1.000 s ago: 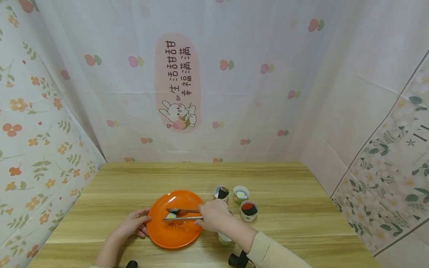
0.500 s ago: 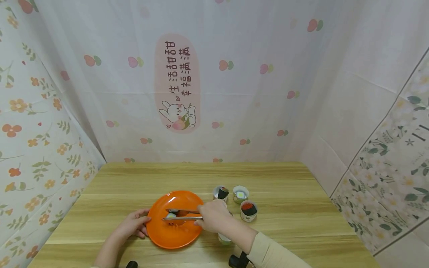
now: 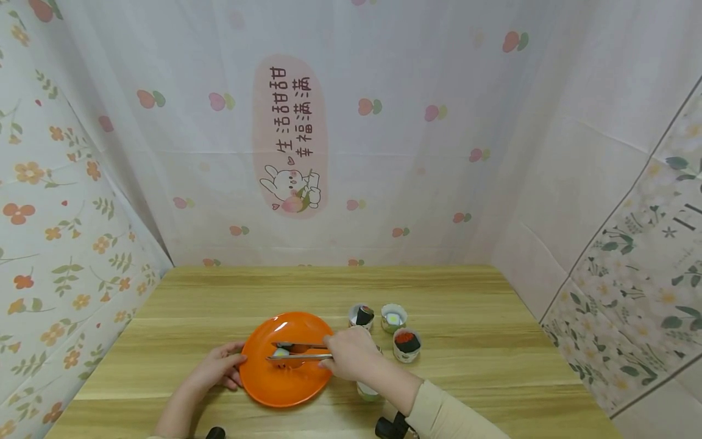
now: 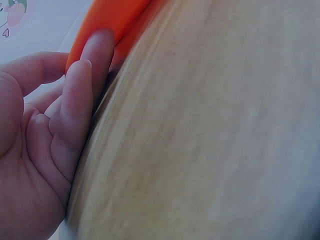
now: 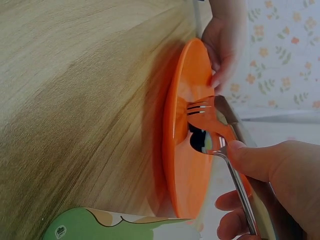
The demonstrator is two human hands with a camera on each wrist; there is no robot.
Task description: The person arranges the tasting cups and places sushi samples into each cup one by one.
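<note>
My left hand [image 3: 216, 367] grips the left rim of an orange plate [image 3: 285, 393]. In the left wrist view its fingertips [image 4: 77, 82] bend in under the plate's edge. My right hand [image 3: 351, 353] holds metal tongs [image 3: 309, 357] by the handle, low over the plate. A small sushi roll [image 3: 281, 352], black outside with a white and yellow face, lies between the tongs' tips over the plate's middle. The right wrist view shows one tong end as a slotted fork, close above the roll [image 5: 201, 141]; the other end is partly hidden.
Right of the plate, several patterned paper cups stand on the wooden table [image 3: 482, 378]. One cup [image 3: 406, 355] bears red-topped sushi, one [image 3: 360, 318] a dark roll, and one [image 3: 395, 326] a white and yellow piece. Another cup [image 3: 367, 393] is partly behind my right arm.
The tongs' front arm has shifted slightly inward, and the sushi roll has moved a touch between the tips. Both hands and the plate stay where they were.
</note>
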